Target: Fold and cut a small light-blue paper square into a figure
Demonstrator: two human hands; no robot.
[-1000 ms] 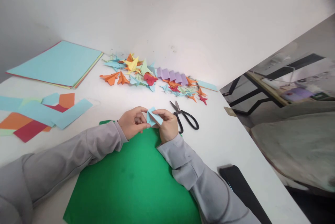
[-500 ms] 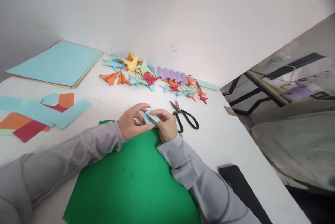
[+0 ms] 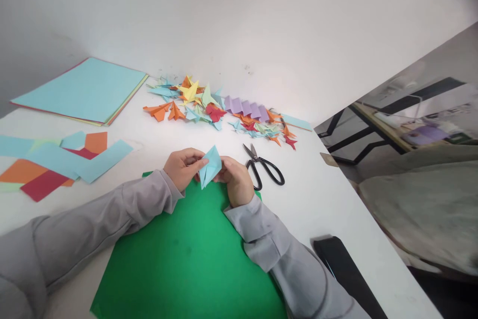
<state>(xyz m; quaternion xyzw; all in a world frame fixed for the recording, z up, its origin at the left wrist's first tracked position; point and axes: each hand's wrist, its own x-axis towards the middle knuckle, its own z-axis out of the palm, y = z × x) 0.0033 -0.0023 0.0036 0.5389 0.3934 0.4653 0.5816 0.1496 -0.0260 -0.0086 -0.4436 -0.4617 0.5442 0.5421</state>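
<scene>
A small light-blue folded paper [image 3: 210,166], roughly diamond-shaped with a crease down it, is held up over the far edge of the green mat [image 3: 186,254]. My left hand [image 3: 182,165] pinches its left side between thumb and fingers. At its right edge, my right hand [image 3: 236,179] has curled fingers against the paper, with the fingertips partly hidden behind it. Black-handled scissors [image 3: 259,162] lie partly spread just right of my right hand.
Folded paper figures [image 3: 190,91] in many colours run along the wall, with a purple pleated strip [image 3: 246,108] among them. At left are cut paper pieces [image 3: 59,159] and a stack of paper sheets [image 3: 80,91]. A black object [image 3: 345,274] lies by my right forearm.
The folded blue paper has been turned, so its diamond-shaped face now points up and toward me. My left hand has closed in to pinch it; my right fingers have shifted to its right edge.
</scene>
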